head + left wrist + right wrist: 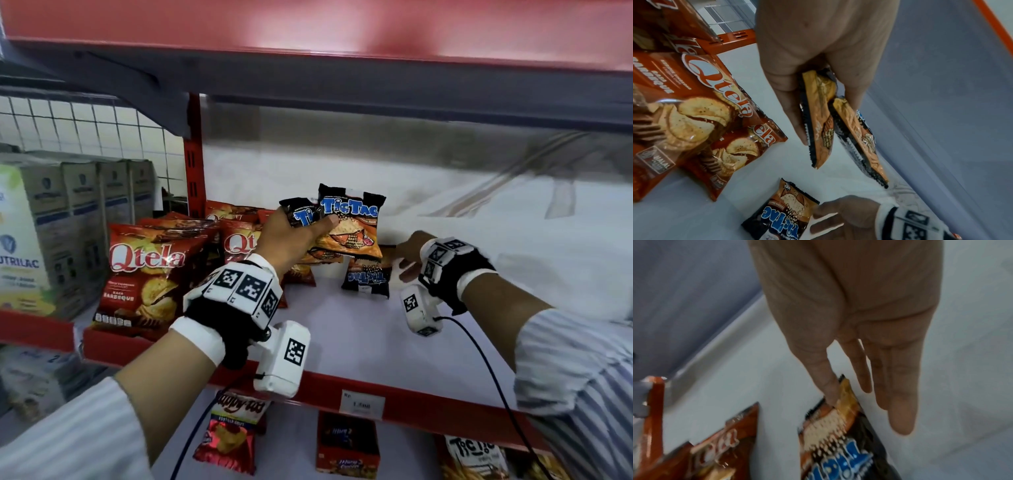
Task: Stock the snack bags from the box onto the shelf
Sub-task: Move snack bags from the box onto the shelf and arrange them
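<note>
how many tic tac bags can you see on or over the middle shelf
3. Two Tic Tac bags are held in the left hand; one lies flat on the shelf by the right hand. Others may be hidden behind.

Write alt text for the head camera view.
A person's left hand holds two Tic Tac snack bags above a white shelf, while the right hand, fingers straight, touches another Tic Tac bag lying upside down on it. Red Qtela chip bags stand to the left.
</note>
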A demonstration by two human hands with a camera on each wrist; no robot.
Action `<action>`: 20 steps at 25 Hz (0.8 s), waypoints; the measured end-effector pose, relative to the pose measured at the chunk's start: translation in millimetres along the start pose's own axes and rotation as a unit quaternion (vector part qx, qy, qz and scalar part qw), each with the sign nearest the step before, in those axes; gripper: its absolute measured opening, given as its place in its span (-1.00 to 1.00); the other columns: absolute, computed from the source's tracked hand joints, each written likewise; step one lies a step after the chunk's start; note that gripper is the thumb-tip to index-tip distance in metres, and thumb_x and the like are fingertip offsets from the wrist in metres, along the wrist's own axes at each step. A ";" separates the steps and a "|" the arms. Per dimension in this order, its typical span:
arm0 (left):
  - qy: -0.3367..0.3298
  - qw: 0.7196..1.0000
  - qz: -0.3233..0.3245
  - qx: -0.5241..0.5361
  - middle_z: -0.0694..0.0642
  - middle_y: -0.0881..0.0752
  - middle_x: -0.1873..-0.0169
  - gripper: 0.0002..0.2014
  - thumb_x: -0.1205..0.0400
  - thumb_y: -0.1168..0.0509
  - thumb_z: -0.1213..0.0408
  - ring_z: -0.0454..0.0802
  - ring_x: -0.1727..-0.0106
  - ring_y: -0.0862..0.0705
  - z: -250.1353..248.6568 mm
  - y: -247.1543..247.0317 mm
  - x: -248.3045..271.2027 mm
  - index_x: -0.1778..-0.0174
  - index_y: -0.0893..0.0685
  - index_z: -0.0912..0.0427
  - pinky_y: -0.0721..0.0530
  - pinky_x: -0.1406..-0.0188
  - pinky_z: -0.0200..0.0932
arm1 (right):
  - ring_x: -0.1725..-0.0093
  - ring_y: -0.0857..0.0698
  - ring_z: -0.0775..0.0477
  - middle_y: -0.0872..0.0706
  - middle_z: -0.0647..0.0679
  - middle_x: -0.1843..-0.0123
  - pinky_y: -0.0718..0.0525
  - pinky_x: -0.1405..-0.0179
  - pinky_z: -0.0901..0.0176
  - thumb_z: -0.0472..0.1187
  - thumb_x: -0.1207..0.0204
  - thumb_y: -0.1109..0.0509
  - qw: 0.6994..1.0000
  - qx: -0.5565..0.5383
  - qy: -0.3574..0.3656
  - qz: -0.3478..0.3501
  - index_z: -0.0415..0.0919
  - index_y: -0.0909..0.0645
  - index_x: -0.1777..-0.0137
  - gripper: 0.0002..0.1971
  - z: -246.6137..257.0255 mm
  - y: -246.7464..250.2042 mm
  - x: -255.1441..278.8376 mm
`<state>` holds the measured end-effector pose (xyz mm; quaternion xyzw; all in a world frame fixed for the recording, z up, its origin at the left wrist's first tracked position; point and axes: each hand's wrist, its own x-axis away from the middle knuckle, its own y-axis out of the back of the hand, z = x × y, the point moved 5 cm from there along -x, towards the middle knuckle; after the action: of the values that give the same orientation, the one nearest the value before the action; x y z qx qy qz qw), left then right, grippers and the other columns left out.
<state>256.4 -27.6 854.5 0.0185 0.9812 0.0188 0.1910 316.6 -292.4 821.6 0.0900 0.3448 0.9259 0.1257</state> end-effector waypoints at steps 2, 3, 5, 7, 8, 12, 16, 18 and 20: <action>0.001 1.000 0.006 -0.007 0.02 -0.79 -0.02 -0.58 -0.44 -0.54 0.13 -0.05 -0.08 -0.74 0.4 -5.5 -2.3 -0.18 -0.69 0.16 -0.64 -0.10 -0.19 | 0.21 -0.75 -0.20 -0.72 -0.27 -0.09 -0.77 0.20 0.00 0.00 -0.57 -0.37 0.991 -0.123 0.043 -0.025 -0.40 -0.58 -0.17 -0.57 16.0 17.1 18.1; 0.005 1.000 0.008 -0.008 0.02 -0.78 -0.03 -0.57 -0.43 -0.54 0.12 -0.05 -0.08 -0.73 0.9 -7.6 -3.1 -0.19 -0.68 0.15 -0.64 -0.11 -0.18 | 0.15 -0.78 -0.21 -0.74 -0.26 -0.10 -0.78 0.20 0.01 0.17 -0.53 -0.34 0.976 -0.204 0.073 0.010 -0.36 -0.59 -0.19 -0.45 27.6 19.6 30.2; 0.018 1.000 0.015 -0.001 0.02 -0.78 -0.05 -0.54 -0.42 -0.55 0.13 -0.06 -0.08 -0.73 1.6 -15.5 -3.4 -0.22 -0.66 0.14 -0.65 -0.11 -0.17 | 0.05 -0.81 -0.19 -0.79 -0.19 -0.04 -0.78 0.16 0.04 0.39 -0.31 -0.32 0.942 -0.290 0.126 0.117 -0.22 -0.61 -0.21 -0.29 49.0 17.4 59.5; 0.028 0.999 0.035 0.014 0.03 -0.78 -0.06 -0.53 -0.42 -0.55 0.17 -0.04 -0.07 -0.74 2.5 -26.1 -3.2 -0.23 -0.65 0.14 -0.66 -0.15 -0.12 | -0.03 -0.79 -0.14 -0.80 -0.11 -0.03 -0.77 0.06 0.02 0.36 -0.25 -0.41 0.935 -0.257 0.167 0.179 -0.10 -0.61 -0.23 -0.32 58.7 12.6 80.5; 0.032 0.998 0.050 0.026 0.05 -0.79 -0.05 -0.55 -0.43 -0.55 0.21 -0.01 -0.06 -0.76 2.3 -32.2 -1.6 -0.23 -0.65 0.14 -0.67 -0.16 -0.08 | -0.03 -0.79 -0.09 -0.80 -0.06 -0.03 -0.76 0.02 0.04 0.24 -0.28 -0.50 0.935 -0.235 0.187 0.190 -0.06 -0.62 -0.22 -0.43 60.1 9.2 85.0; 0.085 0.990 0.081 0.080 0.09 -0.83 0.27 -0.76 -0.41 -0.51 0.34 0.14 0.15 -0.79 9.6 -43.9 -3.0 0.04 -0.68 0.22 -0.75 0.16 -0.04 | -0.02 -0.79 -0.01 -0.79 -0.01 -0.10 -0.75 0.05 0.10 -0.18 -0.19 -0.64 0.930 -0.248 0.209 0.174 0.05 -0.60 -0.27 -0.40 54.4 2.1 80.2; 0.163 0.981 0.110 -0.008 0.27 -0.72 -0.16 -0.18 -0.28 -0.59 0.07 0.27 -0.19 -0.69 22.8 -46.0 5.3 -0.38 -0.46 0.37 -0.68 -0.17 0.18 | 0.07 -0.80 0.01 -0.81 0.01 0.00 -0.74 0.22 0.17 -0.27 -0.24 -0.63 0.943 -0.228 0.184 0.154 0.05 -0.66 -0.12 -0.55 37.4 -2.7 62.6; 0.170 0.978 0.108 -0.060 0.36 -0.62 -0.29 -0.20 -0.40 -0.55 0.10 0.28 -0.27 -0.63 31.3 -42.7 8.7 -0.44 -0.33 0.35 -0.65 -0.17 0.12 | 0.10 -0.78 -0.01 -0.78 -0.02 -0.01 -0.73 0.31 0.17 -0.33 -0.31 -0.60 0.958 -0.207 0.158 0.122 0.04 -0.64 -0.11 -0.58 25.4 -6.2 50.5; 0.172 0.976 0.100 -0.088 0.28 -0.68 -0.14 -0.54 -0.51 -0.46 0.16 0.17 -0.17 -0.66 39.0 -34.8 10.7 -0.20 -0.45 0.24 -0.63 0.01 0.03 | 0.10 -0.76 -0.05 -0.75 -0.07 -0.04 -0.72 0.32 0.15 -0.34 -0.32 -0.59 0.970 -0.186 0.126 0.091 0.03 -0.62 -0.13 -0.57 14.1 -7.8 39.0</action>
<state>260.1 -60.7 812.8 0.0959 0.9871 0.1274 0.0171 284.4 -266.4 830.0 -0.0212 0.1694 0.9852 0.0113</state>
